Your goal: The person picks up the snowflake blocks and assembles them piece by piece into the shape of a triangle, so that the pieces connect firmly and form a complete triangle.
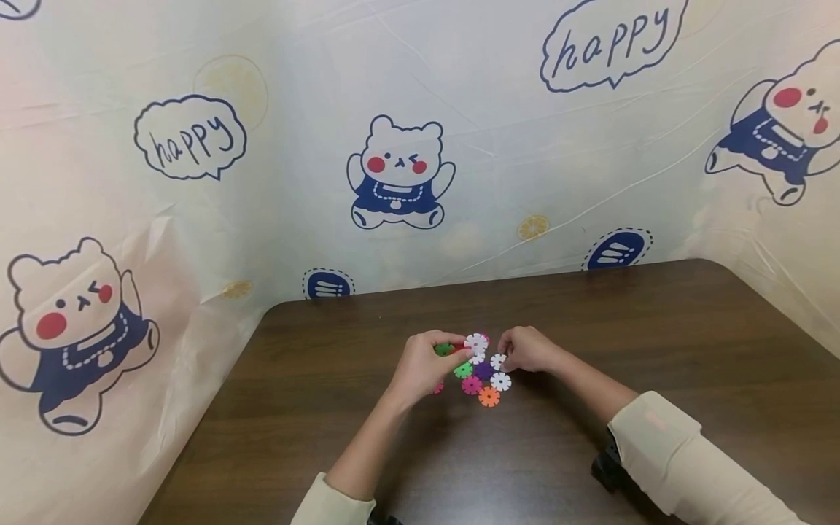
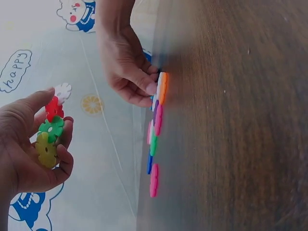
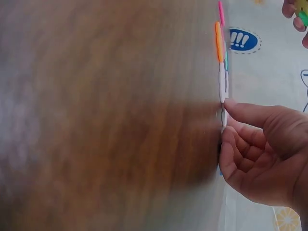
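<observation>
Hands meet over a pile of plastic discs (image 1: 485,379) on the surface (image 1: 656,343): left hand (image 1: 423,364) grips a joined chain (image 2: 52,125) beside the pile; right hand (image 1: 528,348) pinches a white disc (image 1: 498,361) at its edge, apparently next for slotting on.

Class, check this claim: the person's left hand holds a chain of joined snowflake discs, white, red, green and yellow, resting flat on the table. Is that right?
Not quite. The left hand does hold the joined chain of discs, white, red, green and yellow, but lifted off the table, not resting flat on it. The left wrist view shows this.
</observation>
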`<move>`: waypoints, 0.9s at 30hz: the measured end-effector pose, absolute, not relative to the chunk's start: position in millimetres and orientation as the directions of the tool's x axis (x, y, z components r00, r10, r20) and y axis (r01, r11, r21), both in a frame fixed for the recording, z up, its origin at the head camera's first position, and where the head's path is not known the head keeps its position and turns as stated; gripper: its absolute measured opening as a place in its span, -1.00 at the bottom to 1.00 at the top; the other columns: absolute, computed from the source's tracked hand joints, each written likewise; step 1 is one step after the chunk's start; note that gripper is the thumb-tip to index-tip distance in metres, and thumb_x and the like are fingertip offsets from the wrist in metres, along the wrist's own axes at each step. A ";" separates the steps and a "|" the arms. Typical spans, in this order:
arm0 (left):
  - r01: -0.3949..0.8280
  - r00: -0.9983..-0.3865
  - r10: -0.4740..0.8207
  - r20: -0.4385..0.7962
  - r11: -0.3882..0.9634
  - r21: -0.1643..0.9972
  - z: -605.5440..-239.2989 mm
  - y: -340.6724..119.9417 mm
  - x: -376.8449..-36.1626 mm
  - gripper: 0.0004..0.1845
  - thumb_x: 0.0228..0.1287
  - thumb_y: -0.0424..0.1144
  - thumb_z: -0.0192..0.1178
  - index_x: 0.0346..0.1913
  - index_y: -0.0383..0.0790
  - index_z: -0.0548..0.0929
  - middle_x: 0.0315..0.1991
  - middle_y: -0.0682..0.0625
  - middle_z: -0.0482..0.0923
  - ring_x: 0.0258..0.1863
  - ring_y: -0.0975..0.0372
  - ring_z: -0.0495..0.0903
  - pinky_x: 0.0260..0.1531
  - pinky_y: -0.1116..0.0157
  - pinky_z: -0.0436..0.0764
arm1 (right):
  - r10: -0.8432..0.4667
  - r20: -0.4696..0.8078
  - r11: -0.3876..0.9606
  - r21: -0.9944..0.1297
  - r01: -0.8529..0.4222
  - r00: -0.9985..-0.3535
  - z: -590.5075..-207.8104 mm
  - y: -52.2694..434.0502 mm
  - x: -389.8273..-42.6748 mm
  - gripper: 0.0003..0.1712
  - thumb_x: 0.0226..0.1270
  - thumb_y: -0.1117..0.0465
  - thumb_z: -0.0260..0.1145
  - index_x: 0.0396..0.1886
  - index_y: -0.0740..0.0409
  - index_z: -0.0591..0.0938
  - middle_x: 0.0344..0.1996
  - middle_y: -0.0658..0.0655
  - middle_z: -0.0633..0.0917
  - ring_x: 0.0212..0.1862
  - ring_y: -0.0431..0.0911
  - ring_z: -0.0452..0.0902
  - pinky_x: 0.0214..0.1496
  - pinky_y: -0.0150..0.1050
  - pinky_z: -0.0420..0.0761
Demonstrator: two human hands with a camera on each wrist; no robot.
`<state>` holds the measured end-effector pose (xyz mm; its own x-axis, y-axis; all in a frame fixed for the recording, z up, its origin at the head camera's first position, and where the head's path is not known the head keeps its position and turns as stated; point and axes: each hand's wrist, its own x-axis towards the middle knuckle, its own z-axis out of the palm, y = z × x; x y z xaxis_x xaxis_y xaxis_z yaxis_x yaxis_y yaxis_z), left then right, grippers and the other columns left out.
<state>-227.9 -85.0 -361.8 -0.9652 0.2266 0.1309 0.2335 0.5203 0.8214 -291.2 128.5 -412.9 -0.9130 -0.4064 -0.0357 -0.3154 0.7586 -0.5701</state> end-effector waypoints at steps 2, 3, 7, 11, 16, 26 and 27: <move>0.239 -0.964 0.227 0.138 0.510 0.827 -362.1 -85.1 -227.9 -0.73 0.12 -0.10 0.37 -0.15 -0.15 0.74 -0.12 -0.05 0.62 -0.37 0.21 0.51 -0.54 0.34 0.54 | -0.399 -0.026 0.754 -0.578 -0.312 -0.917 -413.1 129.2 -290.2 -0.80 -0.04 0.33 0.49 -0.43 0.18 0.61 -0.62 -0.01 0.49 -0.53 -0.17 0.36 -0.46 -0.31 0.37; 0.242 -0.963 0.227 0.143 0.505 0.829 -362.4 -85.1 -227.9 -0.73 0.12 -0.10 0.37 -0.15 -0.15 0.74 -0.13 -0.06 0.62 -0.40 0.22 0.51 -0.56 0.34 0.53 | -0.395 -0.021 0.748 -0.588 -0.308 -0.918 -412.7 129.9 -289.1 -0.80 -0.04 0.34 0.49 -0.45 0.18 0.60 -0.62 -0.01 0.49 -0.53 -0.17 0.36 -0.46 -0.31 0.37; 0.261 -0.960 0.223 0.170 0.492 0.831 -364.6 -85.6 -227.7 -0.71 0.13 -0.10 0.36 -0.14 -0.19 0.73 -0.13 -0.08 0.63 -0.47 0.25 0.49 -0.61 0.36 0.49 | -0.375 -0.022 0.680 -0.686 -0.259 -0.927 -407.1 135.4 -283.4 -0.87 0.06 0.39 0.40 -0.49 0.21 0.58 -0.66 0.03 0.55 -0.58 -0.17 0.45 -0.50 -0.30 0.50; 0.279 -0.957 0.209 0.200 0.485 0.829 -367.2 -85.9 -228.0 -0.69 0.14 -0.11 0.36 -0.12 -0.23 0.73 -0.15 -0.10 0.63 -0.46 0.25 0.49 -0.59 0.36 0.53 | -0.356 -0.051 0.537 -0.829 -0.159 -0.933 -398.1 143.0 -275.8 -0.93 0.17 0.40 0.31 -0.36 0.34 0.61 -0.59 0.10 0.63 -0.55 -0.13 0.55 -0.44 -0.20 0.63; 0.268 -0.962 0.175 0.210 0.452 0.851 -367.2 -85.2 -226.6 -0.69 0.12 -0.12 0.37 -0.10 -0.21 0.72 -0.17 -0.08 0.62 -0.45 0.22 0.50 -0.55 0.34 0.57 | -0.320 -0.078 0.318 -0.948 -0.030 -0.944 -387.8 148.6 -263.9 -0.75 0.26 0.34 0.28 -0.17 0.47 0.56 -0.42 0.27 0.67 -0.47 -0.10 0.60 -0.32 -0.14 0.66; 0.284 -0.958 0.137 0.250 0.392 0.875 -370.6 -79.4 -226.6 -0.65 0.10 -0.08 0.38 -0.08 -0.20 0.72 -0.18 -0.05 0.63 -0.30 0.14 0.56 -0.36 0.33 0.62 | -0.333 -0.127 -0.072 -0.985 0.159 -0.934 -377.9 140.8 -246.7 -0.74 0.32 0.33 0.23 -0.12 0.48 0.49 -0.46 0.11 0.66 -0.43 -0.15 0.62 -0.25 -0.28 0.64; 0.288 -0.957 0.134 0.256 0.382 0.878 -371.2 -78.9 -226.6 -0.64 0.10 -0.08 0.38 -0.08 -0.21 0.72 -0.18 -0.06 0.64 -0.30 0.13 0.56 -0.35 0.33 0.62 | -0.335 -0.131 -0.105 -0.979 0.176 -0.933 -377.6 140.5 -246.1 -0.77 0.32 0.34 0.22 -0.14 0.45 0.50 -0.47 0.11 0.66 -0.43 -0.16 0.62 -0.27 -0.30 0.64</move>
